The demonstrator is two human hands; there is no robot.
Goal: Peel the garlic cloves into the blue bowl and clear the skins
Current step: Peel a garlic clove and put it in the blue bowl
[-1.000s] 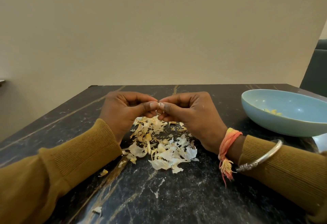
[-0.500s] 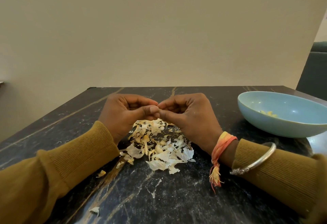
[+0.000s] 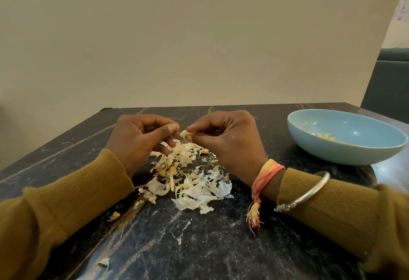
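A small pale garlic clove (image 3: 185, 133) shows between my two hands, above a pile of white and yellowish skins (image 3: 188, 178) on the black marble table (image 3: 199, 246). My right hand (image 3: 228, 142) pinches the clove between thumb and fingers. My left hand (image 3: 141, 140) has its fingers curled, and its thumb and forefinger pinch a bit of skin at the clove's tip. The blue bowl (image 3: 345, 155) stands at the right, with a few peeled cloves (image 3: 325, 136) inside.
Stray skin scraps (image 3: 114, 215) lie near my left sleeve and another scrap (image 3: 104, 263) by the front edge. A dark chair (image 3: 389, 80) stands behind the table's right corner. A beige wall is behind the far edge.
My hands, pressed thumb to thumb before, have drawn slightly apart, and the clove now shows between them.
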